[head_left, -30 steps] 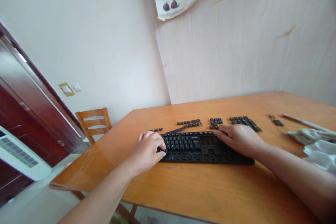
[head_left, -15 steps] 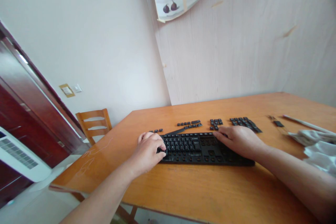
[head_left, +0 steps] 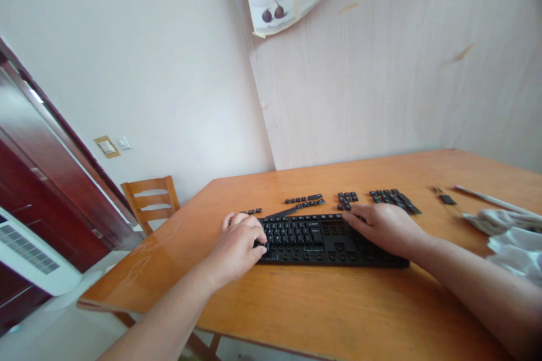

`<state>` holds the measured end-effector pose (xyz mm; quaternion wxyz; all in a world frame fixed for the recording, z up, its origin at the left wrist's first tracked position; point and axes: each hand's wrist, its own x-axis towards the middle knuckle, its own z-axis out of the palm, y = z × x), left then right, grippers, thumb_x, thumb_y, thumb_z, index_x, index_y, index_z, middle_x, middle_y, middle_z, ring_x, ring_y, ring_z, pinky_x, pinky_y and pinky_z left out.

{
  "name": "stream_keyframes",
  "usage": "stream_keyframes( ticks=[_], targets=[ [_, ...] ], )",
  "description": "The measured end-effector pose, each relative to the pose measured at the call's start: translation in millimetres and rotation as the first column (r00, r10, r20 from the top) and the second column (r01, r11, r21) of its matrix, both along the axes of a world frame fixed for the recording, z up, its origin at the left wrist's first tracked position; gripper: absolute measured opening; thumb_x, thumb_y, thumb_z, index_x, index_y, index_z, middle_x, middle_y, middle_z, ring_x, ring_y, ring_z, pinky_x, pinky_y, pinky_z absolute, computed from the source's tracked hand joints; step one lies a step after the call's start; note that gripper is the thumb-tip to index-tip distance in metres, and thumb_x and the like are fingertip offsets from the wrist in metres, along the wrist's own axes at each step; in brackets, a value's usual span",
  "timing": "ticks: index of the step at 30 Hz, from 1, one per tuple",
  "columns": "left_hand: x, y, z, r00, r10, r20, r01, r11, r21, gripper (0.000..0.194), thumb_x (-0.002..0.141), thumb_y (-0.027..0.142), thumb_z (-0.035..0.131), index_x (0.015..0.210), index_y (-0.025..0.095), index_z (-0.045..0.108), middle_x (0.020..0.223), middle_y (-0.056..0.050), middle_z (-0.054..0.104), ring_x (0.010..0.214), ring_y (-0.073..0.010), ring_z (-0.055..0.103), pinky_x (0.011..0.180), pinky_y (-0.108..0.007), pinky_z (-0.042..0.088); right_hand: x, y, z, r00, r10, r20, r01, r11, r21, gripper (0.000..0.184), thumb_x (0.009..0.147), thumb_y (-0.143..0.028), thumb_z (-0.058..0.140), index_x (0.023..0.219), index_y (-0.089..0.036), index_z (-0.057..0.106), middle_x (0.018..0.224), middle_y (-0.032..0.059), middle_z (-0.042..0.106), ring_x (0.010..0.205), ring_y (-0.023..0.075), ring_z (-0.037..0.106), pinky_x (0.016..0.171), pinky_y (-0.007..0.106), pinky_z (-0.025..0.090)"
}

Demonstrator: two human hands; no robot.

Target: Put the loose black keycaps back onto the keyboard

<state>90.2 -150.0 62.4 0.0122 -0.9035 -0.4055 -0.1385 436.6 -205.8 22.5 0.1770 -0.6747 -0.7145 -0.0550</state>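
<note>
A black keyboard (head_left: 296, 232) lies on the wooden table, with keycaps on its upper left rows and bare key sockets along the bottom row and right part. At its left end is my left hand (head_left: 243, 237), fingers curled and thumb near the index finger over the lower left keys; whatever is between them is hidden. My right hand (head_left: 385, 225) grips the keyboard's far right edge, thumb on top and the other fingers mostly out of sight. Beyond the keyboard lie a long black spacebar (head_left: 280, 213), rows of loose keycaps (head_left: 302, 201) and another keycap group (head_left: 393, 197).
The wooden table (head_left: 296, 299) carries a small dark object (head_left: 447, 199) with thin ends, a pen-like stick (head_left: 486, 196) and crumpled cloth (head_left: 514, 242) on the right. A wooden chair (head_left: 150, 197) stands beyond the left edge. Walls rise behind.
The view has shifted very slightly. Both hands keep their places on the keyboard, and the loose keycaps lie as before.
</note>
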Motion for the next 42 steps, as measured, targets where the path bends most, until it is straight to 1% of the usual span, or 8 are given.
stream_keyframes(
  ticks=[8,14,17,20,27,34,38,42],
  targets=[
    [0.8,-3.3,2.1,0.999,-0.028,-0.039,0.029,0.999,0.022,0.009,0.075,0.019,0.068,0.079,0.027,0.069,0.096,0.0,0.066,0.109,-0.0247,0.049,0.111,-0.056,0.014,-1.7,-0.9,1.4,1.0,0.004,0.003,-0.004,1.0,-0.003,0.043,0.096,-0.052,0.037,0.075,-0.024,0.062,0.067,0.0031,0.067,0.061,0.0175,0.06,0.055,0.027,0.028],
    [-1.6,-2.7,1.3,1.0,-0.009,-0.016,0.009,1.0,-0.01,0.006,0.075,0.022,0.069,0.079,0.027,0.071,0.097,0.0,0.068,0.108,-0.0237,0.05,0.11,-0.055,0.017,-0.5,-0.4,0.0,1.0,0.011,0.008,-0.011,1.0,0.009,0.045,0.097,-0.053,0.035,0.077,-0.024,0.063,0.069,0.0037,0.069,0.063,0.0173,0.06,0.056,0.028,0.029],
    [-1.6,-3.6,0.4,1.0,-0.011,-0.016,0.011,1.0,-0.003,0.006,0.076,0.023,0.068,0.08,0.028,0.071,0.097,0.0,0.068,0.108,-0.0234,0.05,0.111,-0.054,0.016,-1.2,-0.7,0.2,1.0,0.009,0.015,-0.009,1.0,0.01,0.045,0.097,-0.053,0.035,0.077,-0.024,0.063,0.071,0.004,0.07,0.066,0.0178,0.062,0.057,0.028,0.029],
    [-0.6,-3.6,0.0,1.0,0.001,-0.014,-0.001,1.0,0.005,0.006,0.076,0.023,0.069,0.079,0.027,0.07,0.097,0.0,0.067,0.109,-0.0236,0.05,0.111,-0.055,0.015,-2.5,-1.3,1.4,1.0,0.003,0.021,-0.003,1.0,0.004,0.045,0.097,-0.053,0.035,0.076,-0.024,0.062,0.069,0.0038,0.069,0.065,0.0178,0.061,0.057,0.028,0.029],
    [-1.5,-0.4,0.9,1.0,-0.01,-0.022,0.01,1.0,0.001,0.005,0.076,0.023,0.069,0.079,0.027,0.071,0.096,-0.001,0.068,0.107,-0.024,0.05,0.108,-0.053,0.02,-2.2,-1.2,2.3,1.0,0.007,0.018,-0.007,1.0,0.002,0.043,0.096,-0.052,0.037,0.077,-0.024,0.062,0.068,0.0035,0.068,0.063,0.0174,0.06,0.057,0.028,0.028],
    [-4.2,4.8,-2.5,1.0,0.029,0.004,-0.029,0.999,-0.029,0.005,0.075,0.027,0.07,0.079,0.028,0.072,0.096,0.0,0.069,0.103,-0.0223,0.052,0.101,-0.046,0.029,-4.2,-3.0,3.7,1.0,-0.002,0.018,0.002,1.0,-0.007,0.044,0.097,-0.052,0.036,0.077,-0.024,0.063,0.071,0.0037,0.07,0.066,0.018,0.062,0.058,0.028,0.029],
    [-3.7,3.0,-3.7,1.0,0.007,-0.001,-0.007,1.0,-0.013,0.005,0.075,0.026,0.07,0.079,0.027,0.072,0.098,0.0,0.069,0.105,-0.0229,0.051,0.105,-0.049,0.025,-3.0,-1.7,1.6,1.0,0.001,0.023,-0.001,1.0,-0.002,0.044,0.096,-0.053,0.036,0.075,-0.024,0.062,0.069,0.0036,0.069,0.065,0.0176,0.061,0.058,0.028,0.029],
    [-1.5,-1.7,-1.5,1.0,-0.006,-0.019,0.006,1.0,0.003,0.005,0.076,0.025,0.069,0.079,0.028,0.071,0.098,0.0,0.068,0.106,-0.0235,0.051,0.109,-0.053,0.02,-2.2,-1.1,0.7,1.0,0.004,0.027,-0.004,1.0,0.012,0.044,0.096,-0.053,0.037,0.075,-0.024,0.062,0.068,0.0032,0.068,0.063,0.0171,0.06,0.057,0.028,0.028]
  ],
)
